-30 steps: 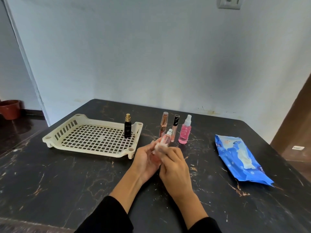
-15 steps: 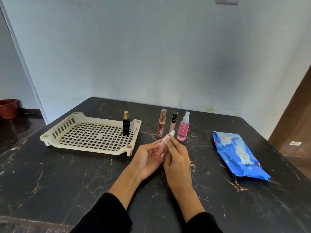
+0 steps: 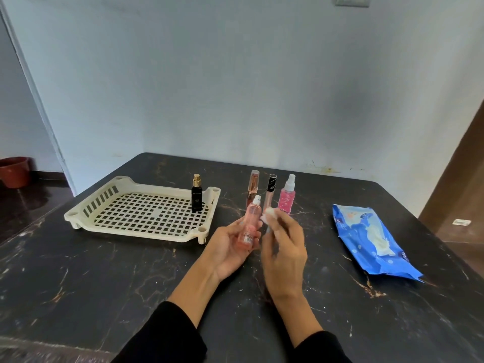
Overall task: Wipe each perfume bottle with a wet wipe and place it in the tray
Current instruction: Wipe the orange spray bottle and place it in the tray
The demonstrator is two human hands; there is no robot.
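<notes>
While left hand (image 3: 230, 247) grips pink bottle (image 3: 250, 226), right hand (image 3: 284, 247) pinches wipe (image 3: 269, 220), tray (image 3: 78, 216) just left

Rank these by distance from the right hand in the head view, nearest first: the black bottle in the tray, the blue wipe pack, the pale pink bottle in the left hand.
From the right hand:
1. Pale pink bottle, just left, in the left hand.
2. Blue wipe pack, to the right on the table.
3. Black bottle, upright in the tray's far right corner.
</notes>
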